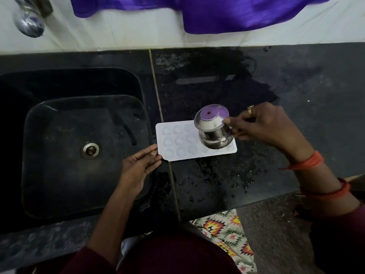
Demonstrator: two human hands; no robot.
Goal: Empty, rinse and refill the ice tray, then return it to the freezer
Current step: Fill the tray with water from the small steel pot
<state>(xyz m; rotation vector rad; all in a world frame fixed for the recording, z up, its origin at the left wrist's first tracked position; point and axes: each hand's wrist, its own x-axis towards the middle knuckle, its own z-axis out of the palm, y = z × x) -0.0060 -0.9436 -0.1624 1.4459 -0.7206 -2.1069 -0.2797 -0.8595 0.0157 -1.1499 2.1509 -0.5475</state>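
From the head view, the white tray (195, 140) lies on the wet desk (276, 80), left fingers (152, 155) loosely steadying its corner, right fingers (233, 125) grasping a steel cup (214, 128) above it: emptied, apparently refilling; freezer trip remains.

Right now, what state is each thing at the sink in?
ice tray: flat on the wet countertop, left hand touching its corner
steel cup: right hand holds it over the tray, tilted
sink: no standing water seen
tap: no water running
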